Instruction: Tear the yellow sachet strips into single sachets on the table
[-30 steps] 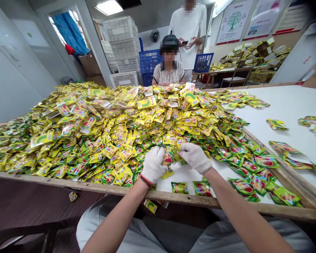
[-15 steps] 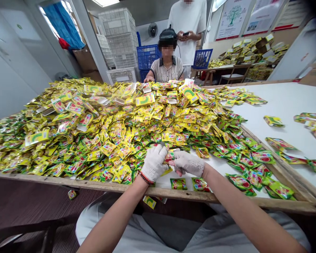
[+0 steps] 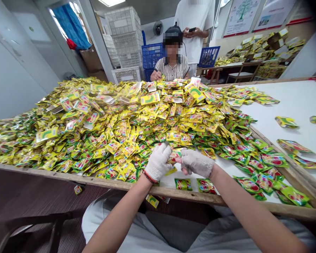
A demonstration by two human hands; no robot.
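My left hand (image 3: pixel 159 162), in a white knit glove with a dark tip at one finger, is closed around the left end of a small printed packet (image 3: pixel 177 153). Its right end is pinched by my right hand (image 3: pixel 197 162), gloved too, with bare fingertips showing. Much of the packet is hidden by the gloves, so I cannot tell whether it is a pouch or a carton. Both hands are just above the table's white top. A green candy pouch (image 3: pixel 182 184) and another green pouch (image 3: pixel 206 186) lie near the front edge, below my right hand.
A large heap of yellow and green pouches (image 3: pixel 121 130) with some flattened cartons covers the table. A wooden rim (image 3: pixel 100 181) runs along the front. More pouches (image 3: pixel 263 184) lie at right. Across the table sits a person (image 3: pixel 171 66); another stands behind, near stacked white crates (image 3: pixel 123 35).
The view has shifted slightly, so everything appears a little further right. My hands keep hold of the packet. The seated person's hand has risen with something yellow near it.
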